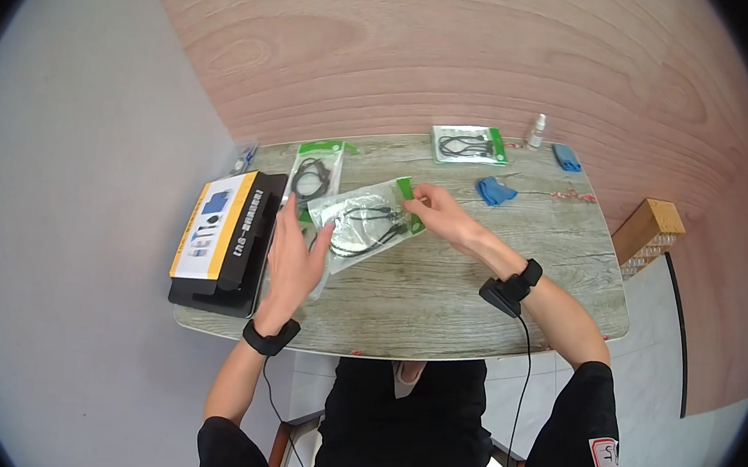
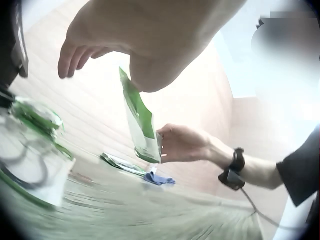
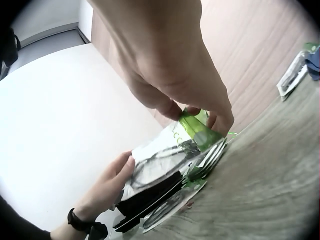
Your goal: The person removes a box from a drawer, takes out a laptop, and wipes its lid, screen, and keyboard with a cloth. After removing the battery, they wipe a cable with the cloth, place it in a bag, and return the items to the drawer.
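A clear plastic bag with a green end (image 1: 363,228) has a dark cable inside and is tilted over the table. My right hand (image 1: 446,218) pinches its green end (image 3: 197,132) between thumb and fingers. At the bag's other end is my left hand (image 1: 294,258), fingers fairly straight and thumb (image 3: 128,170) along the bag's edge. Behind the left hand lies another green-ended bag (image 1: 320,162) with a coiled black cable; the raised bag overlaps it in the head view.
A black box with a yellow and white label (image 1: 215,224) occupies the table's left side. Along the back are a third cable bag (image 1: 469,144), a small white bottle (image 1: 537,134) and a folded blue cloth (image 1: 566,158). A crumpled blue cloth (image 1: 494,191) lies right of centre.
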{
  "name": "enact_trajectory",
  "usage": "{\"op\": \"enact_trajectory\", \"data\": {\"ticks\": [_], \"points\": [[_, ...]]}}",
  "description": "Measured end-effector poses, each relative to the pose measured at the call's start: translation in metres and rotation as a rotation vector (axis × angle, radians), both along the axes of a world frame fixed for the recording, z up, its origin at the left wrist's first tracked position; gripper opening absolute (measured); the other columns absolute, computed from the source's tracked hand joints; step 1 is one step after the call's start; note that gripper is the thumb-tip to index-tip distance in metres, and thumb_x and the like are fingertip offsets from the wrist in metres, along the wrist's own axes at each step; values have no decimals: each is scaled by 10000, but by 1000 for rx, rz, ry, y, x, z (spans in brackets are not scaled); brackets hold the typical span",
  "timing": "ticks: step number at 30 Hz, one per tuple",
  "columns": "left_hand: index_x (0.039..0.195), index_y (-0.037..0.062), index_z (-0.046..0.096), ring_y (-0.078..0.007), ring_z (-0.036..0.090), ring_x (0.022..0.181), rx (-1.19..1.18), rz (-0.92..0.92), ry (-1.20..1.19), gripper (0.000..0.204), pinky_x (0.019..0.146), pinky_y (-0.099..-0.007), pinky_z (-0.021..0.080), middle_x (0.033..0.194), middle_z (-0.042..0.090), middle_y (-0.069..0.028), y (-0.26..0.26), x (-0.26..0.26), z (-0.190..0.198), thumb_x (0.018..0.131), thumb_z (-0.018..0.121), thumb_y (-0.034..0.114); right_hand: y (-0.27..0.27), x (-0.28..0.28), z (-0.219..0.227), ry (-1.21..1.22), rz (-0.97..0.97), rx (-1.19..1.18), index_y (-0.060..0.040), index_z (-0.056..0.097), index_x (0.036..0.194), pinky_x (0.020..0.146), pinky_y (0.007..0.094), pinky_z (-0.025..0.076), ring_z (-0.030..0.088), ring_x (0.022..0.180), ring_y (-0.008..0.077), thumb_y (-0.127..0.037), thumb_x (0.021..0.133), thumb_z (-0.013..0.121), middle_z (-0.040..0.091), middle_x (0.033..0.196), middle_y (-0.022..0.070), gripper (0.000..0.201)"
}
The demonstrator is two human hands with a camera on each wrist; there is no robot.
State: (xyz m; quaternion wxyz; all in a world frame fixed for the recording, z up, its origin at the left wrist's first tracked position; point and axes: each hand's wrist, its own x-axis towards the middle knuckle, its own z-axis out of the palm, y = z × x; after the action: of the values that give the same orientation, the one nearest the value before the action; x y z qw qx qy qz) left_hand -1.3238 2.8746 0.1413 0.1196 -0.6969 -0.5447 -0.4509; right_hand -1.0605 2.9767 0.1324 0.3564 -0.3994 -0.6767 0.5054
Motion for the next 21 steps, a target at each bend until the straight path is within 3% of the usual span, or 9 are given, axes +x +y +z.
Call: {"op": "enact_trajectory", "data": {"ticks": [3,4,9,15,18,21], "points": [[1030,-30,598,-217,517,678,-487,-246,-315,328,617,-350,417,783,578,-113,26,-2,-14,1055,553,295,-20,23,3,56,-37,-131,-58,574,928,678,307,425,475,745,102,-221,990,581,565,842,-1,174],[826,-4,512,-115,322,607,-390,-385,-458,395,545,-331,295,629,376,-4,27,15,-13,1104,448,268,-25,28,0,121,-56,-141,-61,589,954,711,303,421,479,783,98,-233,993,580,579,879,0,176],[798,-8,437,-101,296,636,-390,-467,-517,402,548,-324,294,655,327,3,37,51,-1,1109,438,247,-43,49,1,370,-111,-281,-66,644,1126,877,286,389,510,1004,89,-328,1008,591,642,1067,-14,292],[800,-5,440,-106,294,650,-400,-548,-478,405,559,-324,295,677,324,9,48,71,3,1113,431,253,-38,70,-16,267,-17,-305,-72,630,1236,968,288,374,525,1187,110,-377,1034,575,636,1240,6,370],[802,-1,453,-92,305,666,-430,-582,-528,413,575,-310,307,691,340,31,58,69,-11,1118,418,262,-44,73,-13,244,5,-364,-112,635,1243,914,286,421,530,1117,91,-313,1039,590,645,1237,11,290],[807,11,457,-76,310,688,-383,-583,-547,411,593,-293,314,708,352,49,60,70,-17,1122,402,268,-53,69,-4,322,82,-369,-91,637,1249,824,263,389,509,1017,89,-374,1004,635,647,1119,-7,374]]}}
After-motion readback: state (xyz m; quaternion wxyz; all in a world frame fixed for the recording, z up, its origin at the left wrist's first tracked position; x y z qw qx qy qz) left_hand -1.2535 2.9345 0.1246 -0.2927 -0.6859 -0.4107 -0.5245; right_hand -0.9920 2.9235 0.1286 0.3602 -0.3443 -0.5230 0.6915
